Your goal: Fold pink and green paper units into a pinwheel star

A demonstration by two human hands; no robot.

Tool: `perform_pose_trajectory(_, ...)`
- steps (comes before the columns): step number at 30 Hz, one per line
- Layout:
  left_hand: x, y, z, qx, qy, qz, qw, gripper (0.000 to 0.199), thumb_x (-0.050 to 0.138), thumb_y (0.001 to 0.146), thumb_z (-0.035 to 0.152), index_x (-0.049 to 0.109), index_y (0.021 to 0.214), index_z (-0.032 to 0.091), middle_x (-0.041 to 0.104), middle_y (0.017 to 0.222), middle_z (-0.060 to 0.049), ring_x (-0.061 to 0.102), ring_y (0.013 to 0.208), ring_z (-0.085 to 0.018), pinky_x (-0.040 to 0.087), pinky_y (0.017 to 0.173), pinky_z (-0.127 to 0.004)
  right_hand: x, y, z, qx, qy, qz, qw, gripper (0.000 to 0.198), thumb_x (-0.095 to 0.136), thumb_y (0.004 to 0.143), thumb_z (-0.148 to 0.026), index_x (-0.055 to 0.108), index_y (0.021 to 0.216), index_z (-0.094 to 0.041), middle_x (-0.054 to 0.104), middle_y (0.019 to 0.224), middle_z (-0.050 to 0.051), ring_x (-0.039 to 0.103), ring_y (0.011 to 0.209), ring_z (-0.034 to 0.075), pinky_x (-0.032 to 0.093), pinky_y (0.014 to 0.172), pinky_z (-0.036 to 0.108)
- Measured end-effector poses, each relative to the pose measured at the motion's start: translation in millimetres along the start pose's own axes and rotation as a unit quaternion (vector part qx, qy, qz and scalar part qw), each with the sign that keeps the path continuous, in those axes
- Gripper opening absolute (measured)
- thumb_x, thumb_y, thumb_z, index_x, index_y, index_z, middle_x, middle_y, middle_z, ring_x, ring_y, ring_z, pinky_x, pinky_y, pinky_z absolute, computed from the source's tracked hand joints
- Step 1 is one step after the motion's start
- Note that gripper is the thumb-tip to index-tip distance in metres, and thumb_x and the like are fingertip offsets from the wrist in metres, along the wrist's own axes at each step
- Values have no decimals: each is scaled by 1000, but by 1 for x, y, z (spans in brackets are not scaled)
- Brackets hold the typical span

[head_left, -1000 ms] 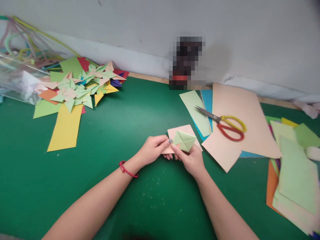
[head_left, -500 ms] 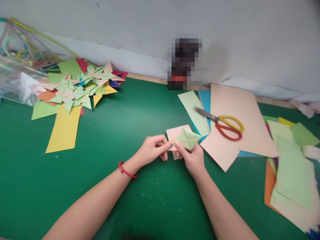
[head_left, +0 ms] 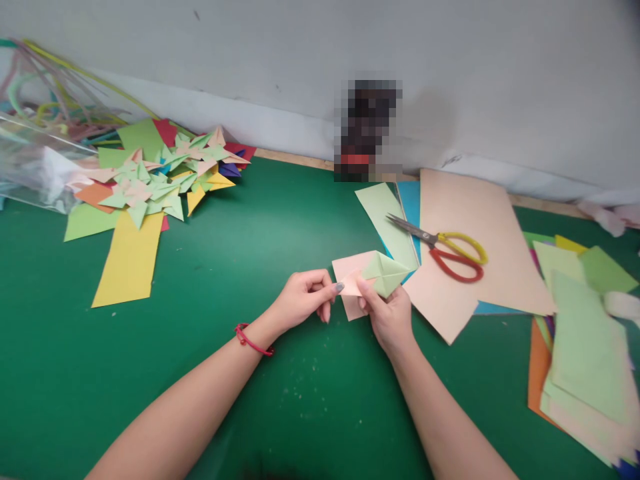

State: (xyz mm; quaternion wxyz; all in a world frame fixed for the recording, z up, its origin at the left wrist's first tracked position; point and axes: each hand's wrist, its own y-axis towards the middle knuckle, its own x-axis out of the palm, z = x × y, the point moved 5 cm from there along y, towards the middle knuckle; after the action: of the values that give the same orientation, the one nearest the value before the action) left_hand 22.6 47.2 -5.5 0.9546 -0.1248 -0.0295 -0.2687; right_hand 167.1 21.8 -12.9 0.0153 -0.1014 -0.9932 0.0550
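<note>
Between my two hands is a folded paper piece, light green with crease lines at its right end and pale pink at its left. My right hand is closed on it, the thumb lying across the front where green meets pink. My left hand, with a red cord bracelet on its wrist, pinches the pink end between thumb and fingers. A pale pink paper sheet shows behind the folded piece, partly hidden by it and by my fingers; I cannot tell whether it is touched.
Scissors with yellow and red handles lie on a large pink sheet at the right. Farther right is a stack of coloured paper. Folded paper stars pile up at the left, above a yellow strip. A green table meets a wall.
My right hand has shifted slightly right with the folded paper, turning its green end. More of its pink end now shows between the hands. My left hand has barely moved.
</note>
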Motion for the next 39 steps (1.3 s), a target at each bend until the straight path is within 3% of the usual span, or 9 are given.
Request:
perform_pose_trajectory(5,3,-1,5,3,-13,-23,1000,26,54,82,36,51,69,14,65,56,-1,60,51,-10,47,55,-21,0,0,-4,-2,-21,-5,1000,28,62,75,-38,50,62,-18,47,49,-4,42,43,9,34,42,22)
perform_pose_trajectory(16,8,1,5,-7,-25,-80,996,26,51,84,35,54,74,12,68,66,-7,63,57,-12,49,57,-23,1,0,-9,-1,-41,-10,999,27,63,74,-39,50,63,-17,48,49,-4,45,43,10,37,42,23)
perform_pose_trajectory(26,1,-1,2,-3,50,-34,998,33,54,82,39,50,60,13,56,42,3,49,39,-6,37,48,-17,2,-2,-11,-16,-55,-8,998,24,63,74,-35,53,62,-17,50,48,-4,47,44,10,39,44,23)
perform_pose_trajectory(34,10,0,8,19,-6,-76,997,20,51,85,31,56,78,12,65,67,-4,60,59,-10,47,59,-21,5,-4,-9,6,-40,-31,999,25,66,72,-35,53,59,-17,52,49,-3,47,44,10,39,43,23)
perform_pose_trajectory(39,5,2,6,17,-20,-53,998,22,54,83,32,52,71,13,64,60,-3,60,55,-10,48,55,-21,8,-5,-4,-3,29,-61,998,18,63,76,-34,54,78,-18,53,50,-5,46,41,9,37,41,21)
